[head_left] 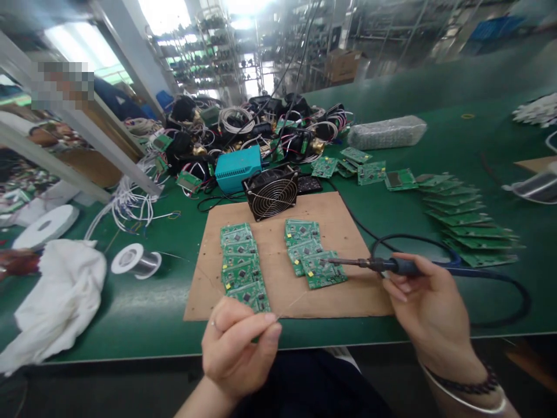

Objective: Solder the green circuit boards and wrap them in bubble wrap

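My right hand (429, 296) grips a soldering iron (365, 264) by its blue handle. The iron points left, its tip over the front circuit board (325, 273) of the right-hand group; whether it touches cannot be made out. Between thumb and forefinger, my left hand (241, 342) pinches a thin solder wire (292, 303), whose free end slants up toward that same board. Just beyond the left hand, an overlapping column of green circuit boards (240, 264) lies on a brown cardboard sheet (272, 255).
A black fan (273, 194) stands at the cardboard's back edge beside a teal box (238, 165). A solder spool (136, 261) and white cloth (61, 299) lie left. Fanned boards (470, 215) and the iron's cable (500, 276) occupy the right. Behind are tangled cables (237, 121). Another person's hand (20, 264) shows far left.
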A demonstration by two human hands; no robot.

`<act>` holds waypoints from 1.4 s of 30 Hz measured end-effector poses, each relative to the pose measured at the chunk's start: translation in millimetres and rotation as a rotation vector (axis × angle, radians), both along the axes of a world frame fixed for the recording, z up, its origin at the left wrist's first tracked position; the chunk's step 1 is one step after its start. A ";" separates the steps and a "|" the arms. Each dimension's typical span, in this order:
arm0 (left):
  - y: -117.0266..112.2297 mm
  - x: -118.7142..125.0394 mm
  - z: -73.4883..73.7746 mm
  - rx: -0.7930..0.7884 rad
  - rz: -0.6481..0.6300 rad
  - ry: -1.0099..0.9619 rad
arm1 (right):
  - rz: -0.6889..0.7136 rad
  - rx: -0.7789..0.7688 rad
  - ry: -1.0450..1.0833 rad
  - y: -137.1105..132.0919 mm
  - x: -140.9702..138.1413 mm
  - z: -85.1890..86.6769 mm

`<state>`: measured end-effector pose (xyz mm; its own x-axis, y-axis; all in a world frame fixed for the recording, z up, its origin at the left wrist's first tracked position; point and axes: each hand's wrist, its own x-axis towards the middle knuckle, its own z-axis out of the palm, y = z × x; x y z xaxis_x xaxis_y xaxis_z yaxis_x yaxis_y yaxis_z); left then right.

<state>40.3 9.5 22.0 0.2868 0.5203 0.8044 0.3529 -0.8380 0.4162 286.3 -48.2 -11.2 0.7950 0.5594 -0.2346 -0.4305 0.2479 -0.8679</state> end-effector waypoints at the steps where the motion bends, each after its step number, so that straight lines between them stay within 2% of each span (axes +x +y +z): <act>1: 4.6 -5.3 4.6 0.029 0.001 0.005 | 0.005 0.004 -0.014 1.7 2.7 5.7; 5: 33.4 -12.7 18.3 0.162 0.031 0.116 | -0.002 0.038 -0.070 18.8 10.9 40.0; 9: 68.2 4.6 30.8 0.203 0.053 0.220 | 0.032 0.137 -0.182 51.8 14.9 75.1; 12: 88.6 18.8 37.2 0.226 0.077 0.197 | 0.064 0.205 -0.270 76.2 16.9 85.0; 15: 101.2 23.0 34.5 0.231 0.114 0.150 | 0.059 0.213 -0.288 91.0 20.8 73.6; 19: 109.6 16.5 20.0 0.171 0.133 0.146 | 0.032 0.135 -0.256 96.8 28.0 44.0; 22: 112.3 10.6 10.8 0.137 0.121 0.160 | 0.045 0.078 -0.213 97.1 30.4 32.2; 27: 110.1 8.8 4.7 0.103 0.103 0.174 | 0.083 0.028 -0.214 96.6 27.1 29.4; 31: 106.7 14.5 4.9 0.175 0.046 0.196 | 0.121 -0.004 -0.264 95.1 24.3 23.8; 36: 107.9 19.5 6.5 0.215 0.091 0.236 | 0.154 -0.011 -0.341 91.5 23.1 18.5; 42: 110.6 17.9 2.0 0.191 0.125 0.266 | 0.169 -0.032 -0.371 91.4 24.1 14.6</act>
